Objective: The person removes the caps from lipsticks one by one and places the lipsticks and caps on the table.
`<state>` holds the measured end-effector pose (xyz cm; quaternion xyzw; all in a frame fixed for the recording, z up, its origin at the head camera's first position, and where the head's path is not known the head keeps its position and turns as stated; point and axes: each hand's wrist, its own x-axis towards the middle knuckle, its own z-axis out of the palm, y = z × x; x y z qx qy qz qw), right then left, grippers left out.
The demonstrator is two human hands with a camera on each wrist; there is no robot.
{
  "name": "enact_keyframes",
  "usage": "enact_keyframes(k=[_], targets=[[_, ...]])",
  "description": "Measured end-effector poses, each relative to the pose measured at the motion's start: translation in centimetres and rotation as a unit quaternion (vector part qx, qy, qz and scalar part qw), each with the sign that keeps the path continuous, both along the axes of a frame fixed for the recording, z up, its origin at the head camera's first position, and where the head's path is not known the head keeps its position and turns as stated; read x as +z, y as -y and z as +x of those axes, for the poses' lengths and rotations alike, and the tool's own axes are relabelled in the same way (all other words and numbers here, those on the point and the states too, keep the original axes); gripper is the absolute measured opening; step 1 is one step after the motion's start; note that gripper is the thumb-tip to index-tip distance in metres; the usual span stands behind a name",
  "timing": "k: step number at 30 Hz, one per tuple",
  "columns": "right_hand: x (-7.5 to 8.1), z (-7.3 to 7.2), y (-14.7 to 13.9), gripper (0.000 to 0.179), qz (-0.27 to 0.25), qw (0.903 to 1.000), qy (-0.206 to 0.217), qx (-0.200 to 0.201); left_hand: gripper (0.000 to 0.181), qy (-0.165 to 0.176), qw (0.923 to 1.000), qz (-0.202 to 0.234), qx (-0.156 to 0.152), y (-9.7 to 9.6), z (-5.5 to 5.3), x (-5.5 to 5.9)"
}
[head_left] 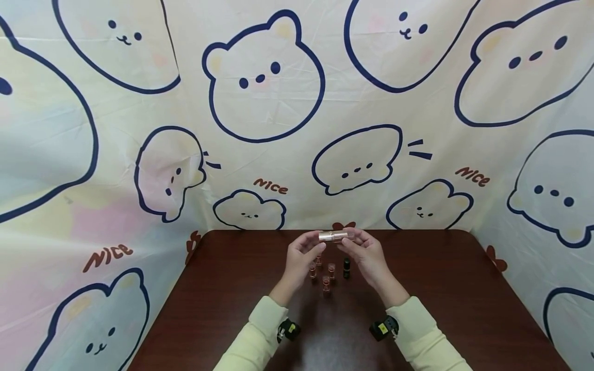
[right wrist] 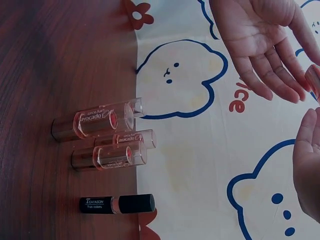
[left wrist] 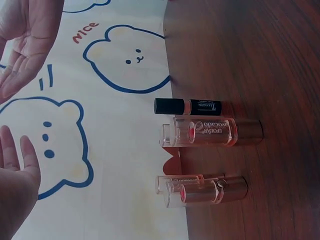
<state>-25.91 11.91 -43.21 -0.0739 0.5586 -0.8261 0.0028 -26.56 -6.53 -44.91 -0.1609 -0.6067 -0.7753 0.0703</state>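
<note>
In the head view, a shiny pinkish-gold lipstick tube [head_left: 333,236] lies level between the two hands, raised over the far part of the table. My left hand [head_left: 299,257] pinches its left end with thumb and fingers. At the other end, the clear-capped one, my right hand [head_left: 369,255] pinches it, thumb across the near side. Only a bit of this tube [right wrist: 313,81] shows at the edge of the right wrist view. Below the hands, several similar lipsticks [head_left: 326,285] stand upright with clear caps, beside a black cosmetic tube [head_left: 346,268].
The dark reddish-brown wooden table [head_left: 223,309] ends against a cream cloth backdrop [head_left: 264,118] printed with bear outlines, which also rises at both sides. On each wrist sits a black strapped camera [head_left: 384,328], just below the light yellow sleeves [head_left: 419,327].
</note>
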Motion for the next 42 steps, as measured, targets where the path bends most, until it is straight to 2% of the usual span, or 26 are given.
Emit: enact_keyframes(k=[6, 13, 20, 25, 27, 31, 34, 38, 42], targets=[[-0.2, 0.0, 0.4, 0.039, -0.009, 0.9999, -0.010, 0.003, 0.032, 0.015, 0.9999, 0.001, 0.004, -0.1, 0.1, 0.3], [-0.3, 0.1, 0.6, 0.040, -0.013, 0.9995, -0.027, 0.014, 0.031, 0.012, 0.9999, 0.008, 0.001, -0.2, 0.3, 0.6], [-0.3, 0.1, 0.6, 0.032, -0.012, 0.9996, -0.022, 0.014, 0.028, 0.022, 0.9997, 0.003, -0.001, -0.1, 0.3, 0.5], [-0.3, 0.1, 0.7, 0.038, -0.006, 0.9995, -0.025, 0.016, 0.029, 0.029, 0.9996, -0.007, -0.006, 0.1, 0.2, 0.6], [-0.4, 0.1, 0.7, 0.038, -0.004, 0.9995, -0.026, 0.017, 0.029, 0.028, 0.9995, -0.013, -0.009, 0.2, 0.3, 0.8], [-0.4, 0.0, 0.8, 0.034, -0.005, 0.9996, -0.024, 0.017, 0.028, 0.023, 0.9995, -0.020, -0.009, 0.3, 1.3, 2.1], [-0.5, 0.0, 0.8, 0.040, -0.002, 0.9995, -0.025, 0.017, 0.028, 0.019, 0.9996, -0.018, -0.007, 0.4, 1.9, 2.8], [-0.5, 0.0, 0.8, 0.044, 0.002, 0.9996, -0.024, 0.017, 0.030, 0.019, 0.9996, -0.020, -0.003, 0.4, 2.0, 2.9], [-0.5, 0.1, 0.8, 0.033, 0.001, 0.9997, -0.018, 0.015, 0.030, 0.024, 0.9994, -0.027, -0.002, 0.5, 2.0, 2.9]])
